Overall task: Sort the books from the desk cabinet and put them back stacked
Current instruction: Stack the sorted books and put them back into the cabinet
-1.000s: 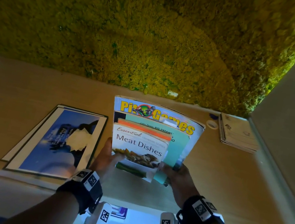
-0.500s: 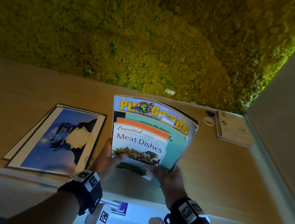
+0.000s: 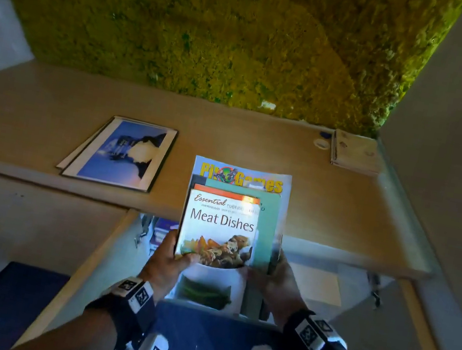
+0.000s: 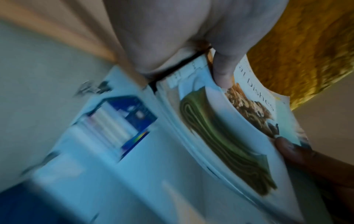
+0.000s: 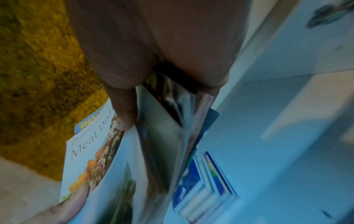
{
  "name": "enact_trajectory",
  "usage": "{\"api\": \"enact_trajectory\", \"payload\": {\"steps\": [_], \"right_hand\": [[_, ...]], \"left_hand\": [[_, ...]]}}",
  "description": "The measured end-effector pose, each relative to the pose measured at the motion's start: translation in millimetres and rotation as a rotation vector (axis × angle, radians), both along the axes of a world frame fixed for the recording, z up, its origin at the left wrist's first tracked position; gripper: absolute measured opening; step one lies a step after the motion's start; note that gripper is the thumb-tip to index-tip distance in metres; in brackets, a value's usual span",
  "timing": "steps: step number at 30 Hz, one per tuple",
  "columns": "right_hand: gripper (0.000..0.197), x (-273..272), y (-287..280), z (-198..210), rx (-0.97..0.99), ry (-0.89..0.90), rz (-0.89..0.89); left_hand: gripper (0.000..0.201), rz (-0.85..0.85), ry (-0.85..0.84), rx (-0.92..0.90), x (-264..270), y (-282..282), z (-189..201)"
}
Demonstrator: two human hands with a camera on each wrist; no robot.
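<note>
Both hands hold a stack of books (image 3: 223,229) upright in front of the desk edge, above the open cabinet. The white "Meat Dishes" cookbook (image 3: 219,231) is on the near face, a teal book and a "Pit Games" magazine (image 3: 241,176) behind it. My left hand (image 3: 170,259) grips the stack's left lower edge, thumb on the cover (image 4: 223,71). My right hand (image 3: 273,278) grips the right lower edge, thumb on the cover (image 5: 124,115). Inside the lit cabinet (image 3: 312,282) more books (image 4: 118,125) stand at the left (image 5: 203,186).
A blue picture book (image 3: 122,152) lies on the wooden desk (image 3: 48,118) at the left. A pile of papers (image 3: 354,151) and a tape roll (image 3: 321,143) sit at the back right corner. A moss wall backs the desk; a grey wall stands right.
The stack has come off the desk top, toward me and down past the desk edge, held by both hands. The view has tilted down, showing the open cabinet.
</note>
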State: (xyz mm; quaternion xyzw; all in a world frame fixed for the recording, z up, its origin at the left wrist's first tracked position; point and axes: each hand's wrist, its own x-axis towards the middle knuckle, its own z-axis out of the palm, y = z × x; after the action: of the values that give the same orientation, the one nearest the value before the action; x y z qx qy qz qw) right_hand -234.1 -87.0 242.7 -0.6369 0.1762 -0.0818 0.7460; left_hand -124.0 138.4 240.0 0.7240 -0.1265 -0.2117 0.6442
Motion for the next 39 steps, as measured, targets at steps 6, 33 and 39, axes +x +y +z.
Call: {"api": "enact_trajectory", "payload": {"steps": [6,33,39], "right_hand": [[0.045,-90.5,10.6,-98.2,-0.117,0.212,0.076],[0.033,126.5,-148.5,-330.5,-0.326,0.112,-0.11],[0.044,174.4,-166.7,-387.1,-0.418,0.146,-0.132]], "left_hand": [[0.057,0.087,0.155,0.196,-110.4,20.0,-89.9],[0.063,-0.032,-0.295,0.471,117.7,-171.0,-305.5],[0.077,-0.005,-0.429,0.535,148.0,-188.4,-355.0]]}}
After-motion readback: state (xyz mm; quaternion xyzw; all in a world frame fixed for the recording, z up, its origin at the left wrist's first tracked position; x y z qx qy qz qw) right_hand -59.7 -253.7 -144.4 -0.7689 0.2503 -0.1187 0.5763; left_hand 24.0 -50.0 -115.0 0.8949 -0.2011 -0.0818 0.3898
